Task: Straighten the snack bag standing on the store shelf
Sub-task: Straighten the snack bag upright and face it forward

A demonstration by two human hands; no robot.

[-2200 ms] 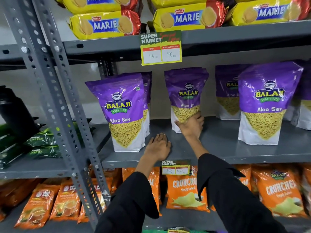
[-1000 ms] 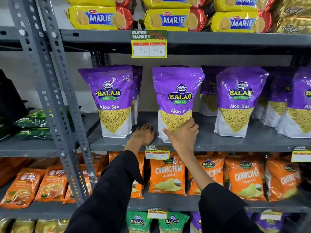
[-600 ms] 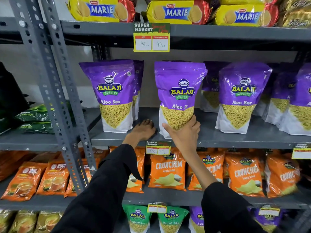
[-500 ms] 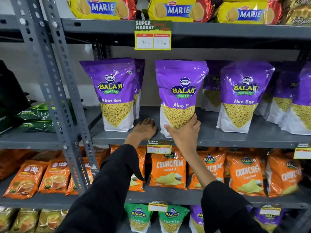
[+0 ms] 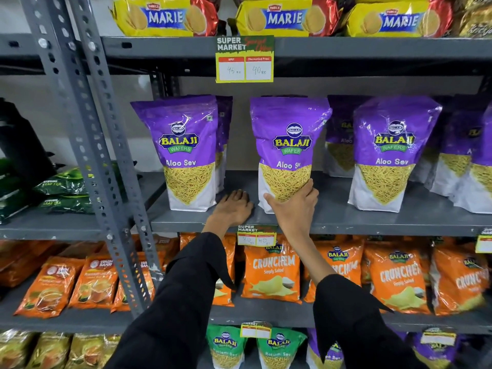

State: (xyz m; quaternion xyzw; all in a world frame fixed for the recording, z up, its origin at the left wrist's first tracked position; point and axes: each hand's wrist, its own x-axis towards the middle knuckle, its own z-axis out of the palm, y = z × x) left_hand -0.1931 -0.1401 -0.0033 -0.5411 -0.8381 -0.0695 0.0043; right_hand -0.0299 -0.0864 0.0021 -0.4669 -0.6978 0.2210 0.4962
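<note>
The right hand (image 5: 292,209) is gripping the snack bag (image 5: 288,153) at its six o'clock base; it should be turning gently, while the left hand (image 5: 234,207) is lying flat on the shelf (image 5: 372,219).

We have single view only: wide-angle head camera, facing forward, slightly down at grey metal store shelf (image 5: 372,219). We stand close, arm's reach; both black sleeves (image 5: 186,288) enter from bottom edge. Edges bend outward.

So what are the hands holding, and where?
The right hand grips the middle purple Aloo Sev bag at its bottom. The left hand holds nothing.
</note>
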